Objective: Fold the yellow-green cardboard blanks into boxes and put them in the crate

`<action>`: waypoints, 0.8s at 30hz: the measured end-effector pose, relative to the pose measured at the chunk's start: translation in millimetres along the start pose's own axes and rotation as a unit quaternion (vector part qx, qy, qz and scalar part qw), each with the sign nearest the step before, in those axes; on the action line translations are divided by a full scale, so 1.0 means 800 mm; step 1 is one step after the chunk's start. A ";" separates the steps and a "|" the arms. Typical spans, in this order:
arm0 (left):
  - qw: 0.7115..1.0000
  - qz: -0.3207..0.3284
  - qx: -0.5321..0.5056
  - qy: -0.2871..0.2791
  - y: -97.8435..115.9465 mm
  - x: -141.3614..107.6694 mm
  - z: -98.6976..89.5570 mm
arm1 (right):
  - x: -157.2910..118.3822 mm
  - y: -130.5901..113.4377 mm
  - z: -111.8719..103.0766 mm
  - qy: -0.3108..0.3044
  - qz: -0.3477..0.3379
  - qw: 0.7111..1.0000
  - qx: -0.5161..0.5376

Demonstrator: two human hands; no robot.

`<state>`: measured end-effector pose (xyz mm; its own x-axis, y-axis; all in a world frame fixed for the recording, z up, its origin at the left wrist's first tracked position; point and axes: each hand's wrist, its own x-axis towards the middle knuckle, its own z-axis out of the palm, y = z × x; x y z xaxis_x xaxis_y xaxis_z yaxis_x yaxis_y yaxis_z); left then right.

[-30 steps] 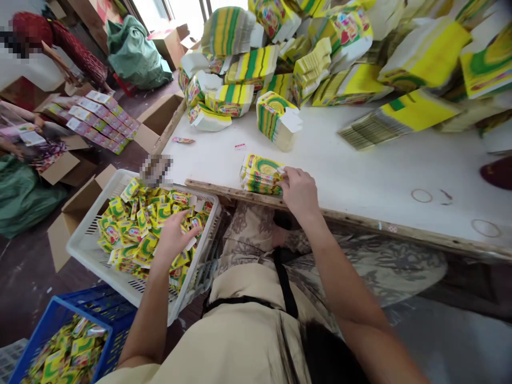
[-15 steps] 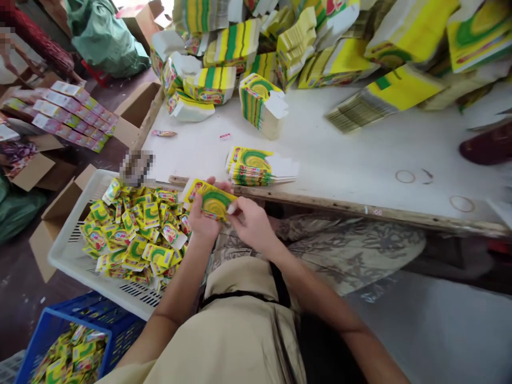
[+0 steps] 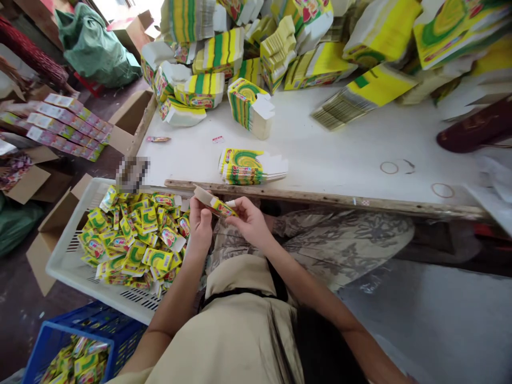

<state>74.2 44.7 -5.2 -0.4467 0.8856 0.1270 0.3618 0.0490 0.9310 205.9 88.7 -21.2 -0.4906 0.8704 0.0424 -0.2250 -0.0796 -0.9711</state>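
Note:
A small yellow-and-green cardboard box [image 3: 221, 206] is held between my two hands in front of my lap, turned so that a narrow side faces up. My left hand [image 3: 200, 224] grips its left end, where a pale flap sticks up. The fingers of my right hand [image 3: 252, 223] pinch the right end. Just beyond, a short stack of flat yellow boxes [image 3: 242, 166] with white flaps lies near the table edge. Left of my hands, a white plastic basket [image 3: 64, 261] holds a heap of small yellow boxes [image 3: 138, 234].
Bundles of flattened boxes [image 3: 210, 90] crowd the back of the white table [image 3: 320, 160], which has a wooden edge strip [image 3: 304, 198]. A dark red cylinder [image 3: 472, 128] lies at right. A blue crate [image 3: 112, 346] stands below the basket; cartons [image 3: 50, 256] are on the left floor.
The box in my hands has turned from showing its broad printed face to showing a narrow side. My hands stay on its two ends. The whole view has shifted slightly.

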 end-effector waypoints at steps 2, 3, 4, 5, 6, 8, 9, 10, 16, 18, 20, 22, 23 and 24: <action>0.998 -0.014 -0.048 0.038 -0.005 0.003 -0.014 | 0.001 0.000 -0.009 0.003 -0.005 1.000 -0.019; 0.996 -0.027 -0.075 0.049 -0.004 0.005 -0.024 | 0.001 -0.001 -0.013 0.003 -0.017 0.999 -0.040; 0.995 -0.039 -0.081 0.032 -0.001 0.009 -0.036 | 0.000 -0.002 -0.017 0.002 -0.037 0.997 -0.068; 0.996 -0.047 -0.080 0.000 0.004 0.014 -0.049 | 0.000 -0.004 -0.022 -0.003 -0.065 0.993 -0.103; 0.995 -0.052 -0.077 -0.039 0.011 0.019 -0.063 | -0.001 -0.006 -0.027 -0.012 -0.096 0.984 -0.147; 0.990 -0.042 -0.074 -0.111 0.027 0.026 -0.087 | -0.003 -0.010 -0.035 -0.045 -0.154 0.953 -0.256; 0.987 -0.033 -0.059 -0.146 0.035 0.028 -0.095 | -0.004 -0.013 -0.037 -0.069 -0.175 0.933 -0.308; 0.982 -0.024 -0.029 -0.183 0.041 0.028 -0.099 | -0.006 -0.016 -0.037 -0.096 -0.191 0.912 -0.349; 0.929 0.001 0.216 -0.302 0.036 -0.004 -0.058 | -0.022 -0.030 -0.015 -0.037 -0.233 0.905 -0.355; 0.933 0.022 0.245 -0.263 0.029 -0.016 -0.043 | -0.024 -0.025 -0.008 0.074 -0.173 0.940 -0.283; 0.930 0.068 0.259 -0.251 0.024 -0.025 -0.034 | -0.021 -0.014 -0.005 0.099 -0.079 0.977 -0.169; 0.927 0.123 0.252 -0.250 0.020 -0.030 -0.029 | -0.015 0.000 -0.003 0.019 0.023 0.999 -0.044; 0.926 0.147 0.246 -0.246 0.019 -0.032 -0.027 | -0.011 0.007 -0.003 -0.029 0.062 0.998 0.009; 0.926 0.167 0.240 -0.238 0.017 -0.033 -0.026 | -0.008 0.014 -0.003 -0.062 0.089 0.993 0.048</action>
<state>73.7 12.6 11.4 0.1259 0.9860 0.1093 0.7878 -0.1663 0.5931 208.3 83.1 -32.8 -0.6284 0.7724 -0.0926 -0.2021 -0.2771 -0.9393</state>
